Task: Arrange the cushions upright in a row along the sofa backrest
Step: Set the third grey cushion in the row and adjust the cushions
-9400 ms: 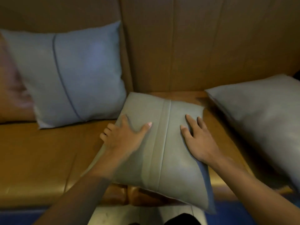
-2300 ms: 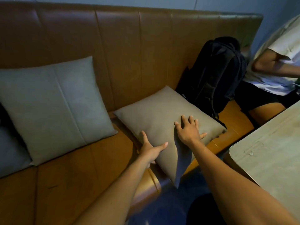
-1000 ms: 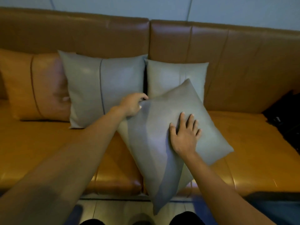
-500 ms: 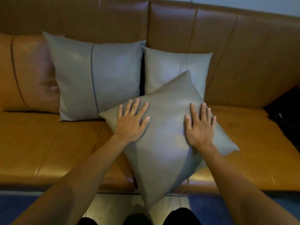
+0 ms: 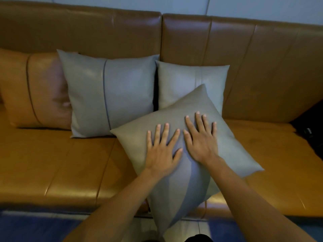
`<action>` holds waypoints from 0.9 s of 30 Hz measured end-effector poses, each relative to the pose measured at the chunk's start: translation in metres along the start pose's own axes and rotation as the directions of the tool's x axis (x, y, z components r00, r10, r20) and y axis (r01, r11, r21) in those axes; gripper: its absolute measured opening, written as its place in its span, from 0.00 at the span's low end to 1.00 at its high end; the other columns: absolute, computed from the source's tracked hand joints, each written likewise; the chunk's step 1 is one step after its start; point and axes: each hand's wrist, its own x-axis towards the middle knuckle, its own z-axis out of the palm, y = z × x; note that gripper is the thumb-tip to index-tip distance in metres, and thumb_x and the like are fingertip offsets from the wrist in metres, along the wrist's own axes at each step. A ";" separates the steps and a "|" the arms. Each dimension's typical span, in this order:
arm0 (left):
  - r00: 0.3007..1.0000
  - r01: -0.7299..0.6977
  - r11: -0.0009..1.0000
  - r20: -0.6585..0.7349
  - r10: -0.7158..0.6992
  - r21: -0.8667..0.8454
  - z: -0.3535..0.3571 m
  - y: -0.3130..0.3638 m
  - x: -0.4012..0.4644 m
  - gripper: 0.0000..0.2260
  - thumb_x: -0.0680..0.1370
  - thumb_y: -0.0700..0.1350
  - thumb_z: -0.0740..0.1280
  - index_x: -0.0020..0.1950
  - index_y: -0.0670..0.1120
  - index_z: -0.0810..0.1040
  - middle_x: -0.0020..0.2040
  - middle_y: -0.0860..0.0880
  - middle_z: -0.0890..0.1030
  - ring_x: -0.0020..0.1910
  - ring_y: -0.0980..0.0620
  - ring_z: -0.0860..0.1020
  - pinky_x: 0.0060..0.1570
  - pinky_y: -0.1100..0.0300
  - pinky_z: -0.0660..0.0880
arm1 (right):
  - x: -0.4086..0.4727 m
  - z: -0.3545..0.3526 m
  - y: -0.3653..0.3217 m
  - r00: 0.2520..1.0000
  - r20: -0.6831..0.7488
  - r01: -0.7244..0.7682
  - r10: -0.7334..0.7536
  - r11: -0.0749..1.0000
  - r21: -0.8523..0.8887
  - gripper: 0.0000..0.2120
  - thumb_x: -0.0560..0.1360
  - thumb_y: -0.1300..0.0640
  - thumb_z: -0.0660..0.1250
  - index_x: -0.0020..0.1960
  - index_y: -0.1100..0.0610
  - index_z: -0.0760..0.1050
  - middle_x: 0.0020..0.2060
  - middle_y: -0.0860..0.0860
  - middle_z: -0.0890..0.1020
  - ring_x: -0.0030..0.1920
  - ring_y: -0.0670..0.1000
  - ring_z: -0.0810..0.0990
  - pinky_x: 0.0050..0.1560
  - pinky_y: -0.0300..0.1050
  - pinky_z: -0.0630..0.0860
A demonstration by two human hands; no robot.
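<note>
A grey cushion (image 5: 225,151) lies flat and turned corner-on upon the brown leather sofa seat (image 5: 57,165), its near corner hanging over the front edge. My left hand (image 5: 161,151) and my right hand (image 5: 201,138) rest palm-down on it side by side, fingers spread, gripping nothing. Three cushions stand upright against the backrest (image 5: 262,58): a tan one (image 5: 35,89) at the left, a large grey one (image 5: 111,95) in the middle, and a smaller grey one (image 5: 188,81) partly hidden behind the flat cushion.
A black bag (image 5: 312,126) sits on the seat at the far right edge. Bare seat lies between the small upright cushion and the bag. Blue floor (image 5: 35,229) runs along the sofa front.
Both hands have slid closer together toward the middle of the flat cushion. The cushion has stayed corner-on in about the same place.
</note>
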 end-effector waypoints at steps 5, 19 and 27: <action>0.997 0.071 0.997 0.034 -0.071 0.009 0.009 -0.032 -0.001 0.29 0.80 0.65 0.52 0.81 0.59 0.58 0.82 0.47 0.57 0.81 0.41 0.52 0.75 0.34 0.47 | 0.004 0.006 0.022 0.984 -0.015 -0.177 0.176 0.984 -0.011 0.30 0.82 0.37 0.45 0.82 0.44 0.54 0.82 0.56 0.54 0.81 0.60 0.50 0.78 0.65 0.46; 0.521 0.761 0.282 0.292 -0.802 -0.584 -0.003 -0.070 -0.001 0.37 0.81 0.63 0.56 0.83 0.48 0.45 0.81 0.37 0.49 0.76 0.32 0.60 0.71 0.41 0.61 | 0.006 -0.008 0.087 0.714 0.200 -0.701 0.672 0.689 0.186 0.36 0.80 0.33 0.37 0.78 0.50 0.63 0.73 0.62 0.71 0.73 0.66 0.67 0.74 0.66 0.56; 0.356 0.640 -0.083 0.391 -0.849 -0.763 -0.055 -0.060 0.027 0.30 0.82 0.61 0.59 0.76 0.42 0.63 0.72 0.37 0.71 0.68 0.35 0.72 0.62 0.48 0.68 | 0.012 -0.031 0.087 0.487 0.397 -0.852 0.778 0.323 0.413 0.44 0.79 0.28 0.43 0.73 0.64 0.69 0.69 0.66 0.73 0.70 0.67 0.71 0.72 0.64 0.65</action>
